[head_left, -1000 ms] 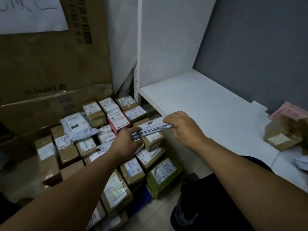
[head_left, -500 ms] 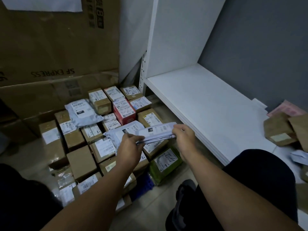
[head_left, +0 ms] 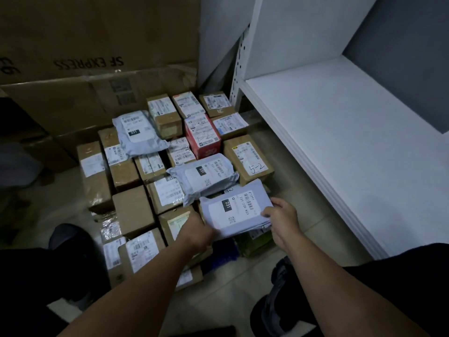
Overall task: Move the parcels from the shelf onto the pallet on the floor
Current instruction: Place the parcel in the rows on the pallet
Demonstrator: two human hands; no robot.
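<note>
Head camera looks down on a floor crowded with parcels. At far left a large brown carton (head_left: 97,45) printed "SF EXPRESS" stands against the wall. In front of it, taped brown boxes (head_left: 132,210) sit packed side by side, most with white shipping labels. A grey poly mailer (head_left: 138,132) marked "231" lies on top of the boxes toward the back, and a red box (head_left: 202,136) stands just to its right. A second padded grey mailer (head_left: 204,176) lies across the middle of the pile, touching a brown box marked "5-2" (head_left: 247,159) on its right.

At the near right corner of the pile the person holds a flat grey mailer (head_left: 237,209), label up, low over the boxes and a green parcel (head_left: 257,242); whether it touches them cannot be told. The left hand (head_left: 196,231) grips its lower left edge with the fingers tucked out of sight underneath. The right hand (head_left: 283,221) pinches the right edge, thumb on top beside the label and fingers below. A strip of blue (head_left: 223,254) shows under the nearest boxes.

Right of the pile runs a white shelf (head_left: 352,142), its board bare where it shows, with a grey wall (head_left: 401,57) behind it. A dark shoe (head_left: 279,276) stands on the floor under the right forearm.
</note>
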